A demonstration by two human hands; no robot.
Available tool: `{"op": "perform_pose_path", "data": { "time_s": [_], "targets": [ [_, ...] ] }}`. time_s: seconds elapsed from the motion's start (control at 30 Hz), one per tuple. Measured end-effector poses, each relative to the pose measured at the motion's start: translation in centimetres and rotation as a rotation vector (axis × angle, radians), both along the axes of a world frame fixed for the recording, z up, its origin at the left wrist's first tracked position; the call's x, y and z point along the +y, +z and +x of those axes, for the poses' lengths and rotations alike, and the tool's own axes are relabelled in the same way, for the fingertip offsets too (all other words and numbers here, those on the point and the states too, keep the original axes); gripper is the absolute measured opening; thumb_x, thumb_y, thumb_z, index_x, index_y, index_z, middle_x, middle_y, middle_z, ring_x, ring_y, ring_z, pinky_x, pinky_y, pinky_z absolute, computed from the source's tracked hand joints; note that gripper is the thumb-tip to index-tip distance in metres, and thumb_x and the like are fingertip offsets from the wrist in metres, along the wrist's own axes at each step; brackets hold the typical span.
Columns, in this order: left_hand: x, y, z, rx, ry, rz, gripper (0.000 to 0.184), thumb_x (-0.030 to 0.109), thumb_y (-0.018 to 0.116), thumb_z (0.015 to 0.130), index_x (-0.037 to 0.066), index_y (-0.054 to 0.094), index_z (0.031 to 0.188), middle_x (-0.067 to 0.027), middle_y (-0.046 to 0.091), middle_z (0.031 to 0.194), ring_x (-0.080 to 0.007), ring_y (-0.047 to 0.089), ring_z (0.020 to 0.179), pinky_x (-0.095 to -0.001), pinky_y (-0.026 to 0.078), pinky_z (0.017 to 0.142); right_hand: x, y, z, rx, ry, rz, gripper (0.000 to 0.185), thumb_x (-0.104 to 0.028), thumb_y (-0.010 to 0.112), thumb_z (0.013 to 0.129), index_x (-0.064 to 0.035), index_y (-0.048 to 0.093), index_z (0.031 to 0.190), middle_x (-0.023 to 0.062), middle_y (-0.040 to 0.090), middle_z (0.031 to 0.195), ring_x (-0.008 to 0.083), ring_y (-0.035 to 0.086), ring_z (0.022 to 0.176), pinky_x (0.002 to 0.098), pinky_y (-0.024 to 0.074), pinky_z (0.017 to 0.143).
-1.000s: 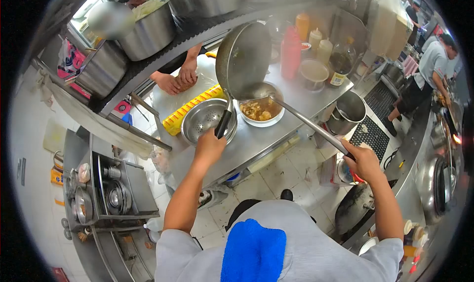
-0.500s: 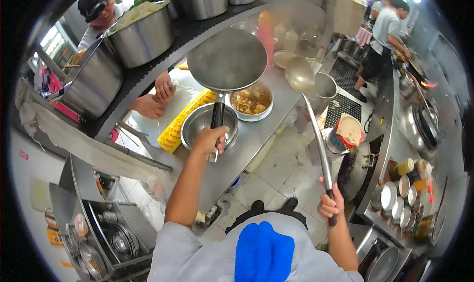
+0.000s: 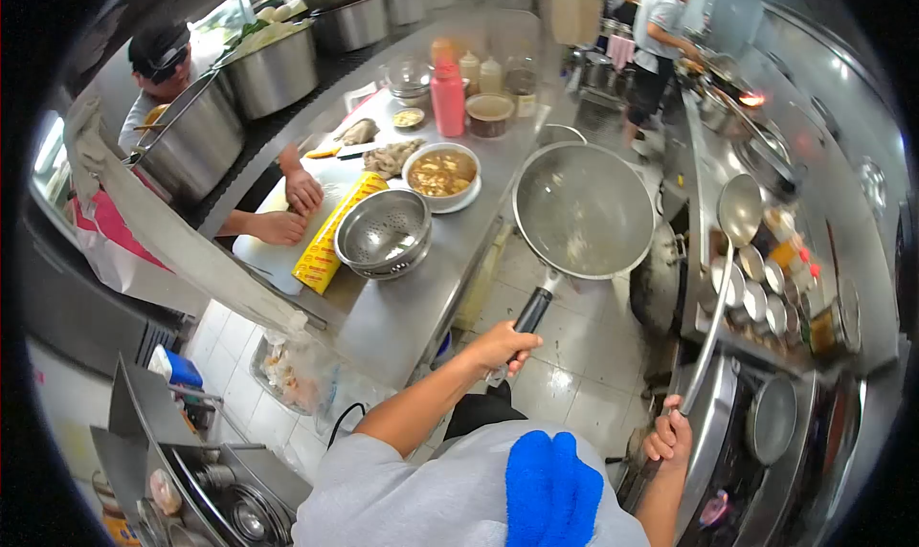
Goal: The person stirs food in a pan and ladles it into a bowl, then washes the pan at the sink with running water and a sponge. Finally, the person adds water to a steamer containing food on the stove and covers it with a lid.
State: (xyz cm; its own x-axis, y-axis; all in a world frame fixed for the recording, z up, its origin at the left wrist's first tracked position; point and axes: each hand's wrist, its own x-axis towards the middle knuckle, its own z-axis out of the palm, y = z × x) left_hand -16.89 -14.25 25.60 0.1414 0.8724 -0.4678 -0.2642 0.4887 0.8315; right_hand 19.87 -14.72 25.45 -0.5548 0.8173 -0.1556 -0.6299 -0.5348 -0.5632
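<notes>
My left hand (image 3: pixel 507 348) is closed round the black handle of a long-handled metal wok (image 3: pixel 586 212). The wok is held out over the floor beside the counter, its wide, wet-looking inside facing me with a few small pale spots. In my right hand (image 3: pixel 668 437) is the lower end of a long ladle (image 3: pixel 708 351). The ladle's round bowl points away from me, above the small metal pots on the right. A white bowl of brown soupy food (image 3: pixel 441 174) and a steel colander (image 3: pixel 383 233) stand on the steel counter (image 3: pixel 383 332).
A co-worker's hands (image 3: pixel 287 212) rest by a yellow box (image 3: pixel 337 233) on a white board. A pink bottle (image 3: pixel 447 97) stands farther back. Large pots (image 3: pixel 270 68) line the shelf above. Seasoning pots (image 3: pixel 753 303) stand right; another person (image 3: pixel 661 44) works near a flame.
My left hand has swung the wok right, from over the counter to over the floor. The ladle has moved right, above the small pots. My view has turned right.
</notes>
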Motion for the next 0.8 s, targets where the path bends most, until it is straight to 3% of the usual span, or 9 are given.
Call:
{"op": "perform_pose_path", "data": {
  "time_s": [0.1,0.23,0.37,0.4,0.53,0.57,0.6,0.67,0.8],
  "targets": [
    [-2.9,-2.7,4.6,-0.024,-0.218,-0.057,0.029,0.021,0.061,0.080,0.011,0.043,0.060,0.0014,0.044,0.048,-0.0072,0.041,0.037,-0.0238,0.037,0.036,-8.6,-0.6,5.4,-0.214,-0.190,0.058,0.023,-0.022,0.039,0.095,-0.0058,0.044,0.109,-0.0038,0.031,0.045,0.0070,0.029,0.027,0.0276,0.0311,0.027],
    [-8.4,-5.0,9.6,0.023,-0.510,-0.190,0.036,0.024,0.058,0.083,0.012,0.042,0.053,0.0009,0.044,0.045,-0.0087,0.042,0.037,-0.0235,0.034,0.035,-23.2,0.2,9.3,-0.187,-0.462,0.028,0.025,-0.023,0.040,0.094,-0.0034,0.044,0.108,-0.0033,0.030,0.045,0.0070,0.028,0.028,0.0274,0.0303,0.027],
    [-10.5,-9.3,15.1,0.041,-0.850,-0.521,0.040,0.026,0.056,0.084,0.013,0.042,0.049,-0.0012,0.043,0.042,-0.0116,0.041,0.035,-0.0254,0.032,0.035,-37.4,2.3,8.7,-0.461,-0.691,-0.279,0.020,-0.016,0.046,0.089,-0.0025,0.047,0.104,-0.0034,0.030,0.047,0.0063,0.028,0.031,0.0262,0.0243,0.030],
    [-11.6,-9.8,16.6,0.128,-0.873,-0.477,0.037,0.021,0.055,0.085,0.012,0.043,0.050,-0.0006,0.042,0.042,-0.0111,0.040,0.036,-0.0268,0.031,0.034,-40.6,3.4,7.6,-0.452,-0.754,-0.348,0.021,-0.015,0.050,0.088,-0.0030,0.047,0.105,-0.0051,0.031,0.048,0.0047,0.029,0.032,0.0239,0.0241,0.031],
    [-12.3,-15.2,22.1,0.289,-1.324,-0.760,0.034,0.021,0.056,0.084,0.014,0.039,0.055,0.0003,0.039,0.045,-0.0102,0.036,0.037,-0.0239,0.032,0.038,-51.2,3.6,3.1,-0.383,-0.954,-0.430,0.022,-0.013,0.054,0.087,-0.0053,0.047,0.107,-0.0055,0.034,0.053,0.0026,0.029,0.035,0.0195,0.0239,0.033],
    [-12.6,-16.6,23.5,0.329,-1.425,-0.822,0.034,0.022,0.057,0.084,0.014,0.039,0.056,0.0009,0.039,0.045,-0.0100,0.036,0.038,-0.0232,0.032,0.038,-53.5,3.8,0.7,-0.347,-1.105,-0.478,0.022,-0.013,0.054,0.087,-0.0053,0.047,0.107,-0.0055,0.034,0.053,0.0026,0.029,0.035,0.0195,0.0239,0.033],
    [-15.2,-15.9,26.0,0.396,-1.561,-0.823,0.034,0.022,0.057,0.084,0.014,0.039,0.056,0.0009,0.039,0.045,-0.0100,0.036,0.038,-0.0232,0.032,0.038,-56.7,4.9,-1.6,-0.314,-1.167,-0.465,0.023,-0.013,0.054,0.087,-0.0056,0.047,0.108,-0.0053,0.034,0.053,0.0028,0.029,0.035,0.0197,0.0238,0.033],
    [-17.7,-16.2,28.3,0.675,-1.769,-0.511,0.034,0.023,0.059,0.083,0.015,0.039,0.057,0.0018,0.039,0.048,-0.0094,0.038,0.041,-0.0224,0.031,0.038,-59.3,4.8,-6.2,-0.272,-1.287,-0.482,0.026,-0.013,0.054,0.087,-0.0056,0.046,0.111,-0.0048,0.033,0.052,0.0033,0.029,0.035,0.0201,0.0233,0.033],
    [-24.2,-17.3,32.4,0.858,-2.065,-0.634,0.033,0.024,0.061,0.083,0.014,0.041,0.058,0.0028,0.041,0.051,-0.0092,0.040,0.044,-0.0220,0.032,0.039,-63.6,6.3,-16.1,-0.211,-1.712,-0.676,0.032,-0.012,0.052,0.087,-0.0070,0.046,0.117,-0.0049,0.032,0.051,0.0030,0.029,0.035,0.0214,0.0227,0.033]
  ]
}}
